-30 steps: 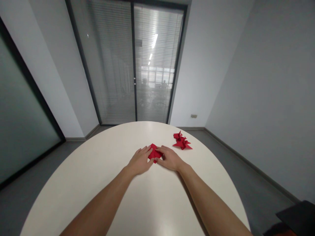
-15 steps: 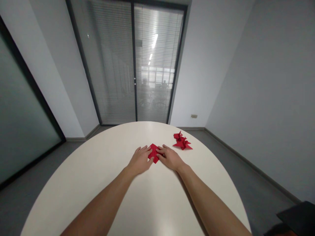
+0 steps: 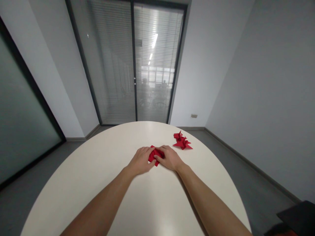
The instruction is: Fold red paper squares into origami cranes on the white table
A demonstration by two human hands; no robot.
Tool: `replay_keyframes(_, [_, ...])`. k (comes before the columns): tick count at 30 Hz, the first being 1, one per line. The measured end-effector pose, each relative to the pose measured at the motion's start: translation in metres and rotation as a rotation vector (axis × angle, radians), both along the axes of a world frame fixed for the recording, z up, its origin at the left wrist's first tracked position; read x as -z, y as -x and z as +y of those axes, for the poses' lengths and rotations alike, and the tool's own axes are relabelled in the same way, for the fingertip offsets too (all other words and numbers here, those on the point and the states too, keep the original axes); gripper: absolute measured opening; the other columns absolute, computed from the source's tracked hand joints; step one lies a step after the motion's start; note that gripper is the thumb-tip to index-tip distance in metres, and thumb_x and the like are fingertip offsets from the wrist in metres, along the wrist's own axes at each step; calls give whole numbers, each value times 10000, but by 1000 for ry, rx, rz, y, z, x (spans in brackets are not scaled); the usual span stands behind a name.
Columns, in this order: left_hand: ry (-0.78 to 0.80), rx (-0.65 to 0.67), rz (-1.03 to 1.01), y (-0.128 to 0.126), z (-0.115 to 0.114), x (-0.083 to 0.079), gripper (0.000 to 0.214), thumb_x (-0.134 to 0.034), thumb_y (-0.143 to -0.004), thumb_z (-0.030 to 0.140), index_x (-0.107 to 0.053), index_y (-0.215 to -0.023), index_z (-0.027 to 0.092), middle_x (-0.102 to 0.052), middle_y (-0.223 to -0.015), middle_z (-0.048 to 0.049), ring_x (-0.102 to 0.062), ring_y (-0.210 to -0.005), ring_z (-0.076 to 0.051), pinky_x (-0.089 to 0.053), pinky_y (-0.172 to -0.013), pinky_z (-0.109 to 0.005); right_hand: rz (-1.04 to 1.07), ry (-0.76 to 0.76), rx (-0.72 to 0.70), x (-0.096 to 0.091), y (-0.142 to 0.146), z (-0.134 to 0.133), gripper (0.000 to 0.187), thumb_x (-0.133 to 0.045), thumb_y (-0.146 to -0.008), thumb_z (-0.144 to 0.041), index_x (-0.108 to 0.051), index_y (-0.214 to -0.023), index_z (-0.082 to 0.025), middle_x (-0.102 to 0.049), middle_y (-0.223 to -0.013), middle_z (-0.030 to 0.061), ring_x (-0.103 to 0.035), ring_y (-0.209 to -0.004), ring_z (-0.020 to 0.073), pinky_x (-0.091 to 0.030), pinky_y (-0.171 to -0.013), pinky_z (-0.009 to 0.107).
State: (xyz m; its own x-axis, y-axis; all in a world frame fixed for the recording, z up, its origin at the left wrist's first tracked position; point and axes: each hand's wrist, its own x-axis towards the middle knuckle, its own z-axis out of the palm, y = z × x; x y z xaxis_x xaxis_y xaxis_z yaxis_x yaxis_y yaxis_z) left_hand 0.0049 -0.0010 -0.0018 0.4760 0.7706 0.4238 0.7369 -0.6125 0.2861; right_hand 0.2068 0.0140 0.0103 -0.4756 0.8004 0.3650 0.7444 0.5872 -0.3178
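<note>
A small piece of folded red origami paper lies on the table between my two hands. My left hand holds its left side, with the fingers along the far edge and the thumb near the close edge. On the other side, my right hand grips a raised flap of the paper between thumb and fingers. Part of the paper is covered by the fingers. Beyond my right hand sit finished-looking red origami figures with pointed tips, close together.
The round white table fills the foreground. A glass partition with blinds stands behind it, beside a white wall with a socket plate. A dark object shows at the lower right.
The paper was lying flatter; its right part is now lifted, and the right fingers have closed on it. Both hands have shifted only slightly. The origami figures have stayed put.
</note>
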Motion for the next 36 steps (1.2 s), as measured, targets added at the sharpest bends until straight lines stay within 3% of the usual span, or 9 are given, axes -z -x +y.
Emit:
replay_keyframes(6, [17, -15, -9, -1, 0, 0, 458, -576, -892, 252, -514, -1341, 186, -641, -1204, -111, -594, -1119, -266, -463, -1027, -437, -5, 16, 11, 1, 2, 0, 405, -593, -947, -418, -658, -1270, -184, -693, -1104, 110, -607, -1031, 238, -435, -916, 331])
replay_keyframes(11, [27, -20, -49, -1, 1, 3, 475, -546, -910, 234, -490, -1380, 196, -628, -1199, -109, -590, -1128, -256, -468, -1024, -411, -5, 28, 35, 1, 3, -1, 320, -583, -953, -423, -695, -1126, -178, -689, -1069, 108, -604, -1012, 235, -433, -901, 332])
replay_keyframes(17, [58, -33, -100, 0, 3, 4, 365, -523, -941, 248, -553, -1303, 208, -637, -1165, -98, -610, -1084, -242, -476, -996, -381, 6, 29, 54, 1, 4, -2, 391, -599, -935, -410, -650, -1239, -170, -685, -1117, 120, -600, -1054, 247, -432, -926, 349])
replay_keyframes(23, [66, -57, -124, -1, 5, 1, 188, -451, -970, 210, -610, -1068, 194, -664, -1061, -84, -629, -959, -216, -488, -873, -343, -6, 36, 66, -1, 5, -3, 337, -618, -907, -407, -686, -1123, -158, -688, -1092, 119, -603, -1043, 246, -436, -926, 344])
replay_keyframes(29, [102, -96, -166, 0, 6, 3, 154, -490, -923, 151, -586, -1028, 210, -677, -1033, -59, -636, -907, -195, -476, -814, -310, -16, 32, 66, 0, 5, -3, 476, -628, -859, -331, -620, -1300, -152, -681, -1168, 127, -595, -1106, 259, -432, -957, 350])
replay_keyframes(36, [118, -104, -188, 1, 9, 6, 220, -507, -867, 90, -604, -1024, 209, -688, -1022, -51, -640, -912, -185, -467, -828, -291, -15, 32, 60, 1, 5, -2, 463, -596, -891, -375, -621, -1308, -176, -679, -1176, 123, -596, -1114, 260, -430, -969, 356])
